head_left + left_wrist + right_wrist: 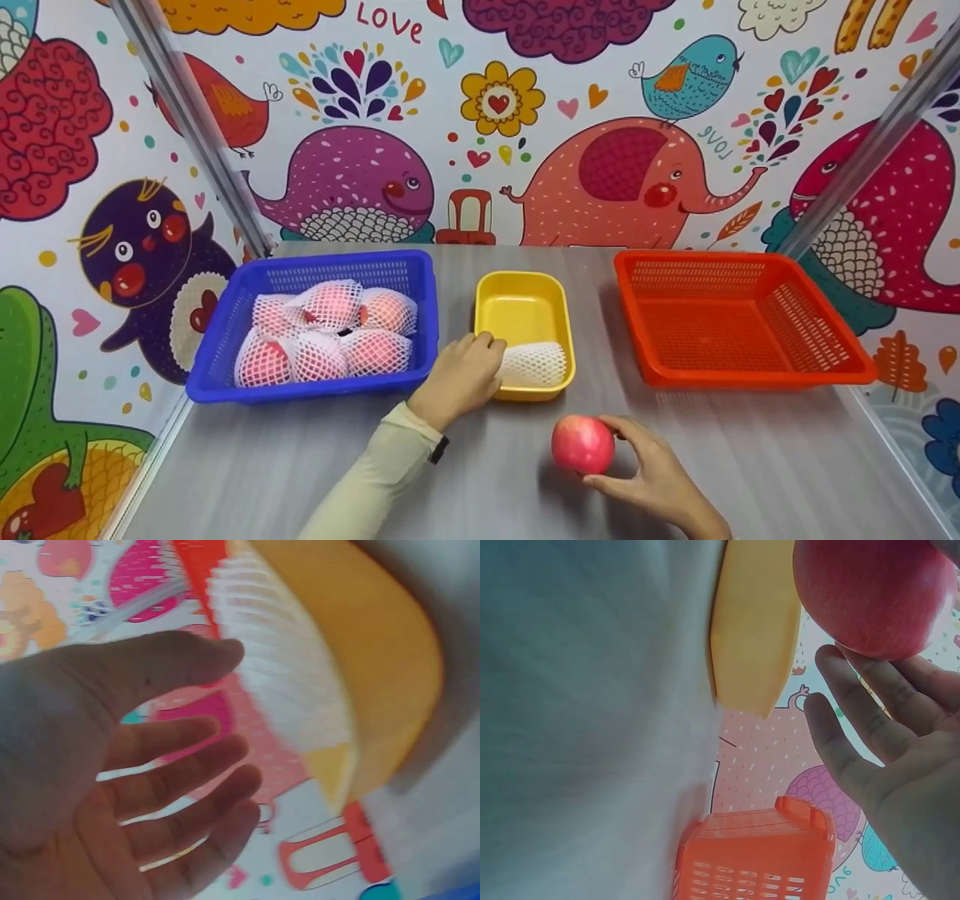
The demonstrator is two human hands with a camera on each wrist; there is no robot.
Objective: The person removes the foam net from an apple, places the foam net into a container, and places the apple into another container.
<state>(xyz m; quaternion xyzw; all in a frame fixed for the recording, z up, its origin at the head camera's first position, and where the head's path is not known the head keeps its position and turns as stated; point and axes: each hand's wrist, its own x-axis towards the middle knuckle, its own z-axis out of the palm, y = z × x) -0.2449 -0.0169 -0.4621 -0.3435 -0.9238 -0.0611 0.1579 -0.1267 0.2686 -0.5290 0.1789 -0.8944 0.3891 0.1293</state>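
A bare red apple [581,444] is held in my right hand [649,469] above the front of the table, thumb and fingers round its right side. My left hand [461,379] hovers at the left rim of the yellow tray [523,311]. Inside that tray lies a white foam net sleeve [534,364]. The left wrist view has the left fingers [191,795] loosely bent with nothing between them, the thumb tip overlapping the net sleeve [274,652]. In the right wrist view the apple [877,592] rests against the fingertips.
On the left stands a blue basket [300,391] with several apples [330,304] in white foam nets. A red basket [757,377] without fruit stands on the right. Behind the grey table [480,480] rise brightly printed walls and metal posts [202,135].
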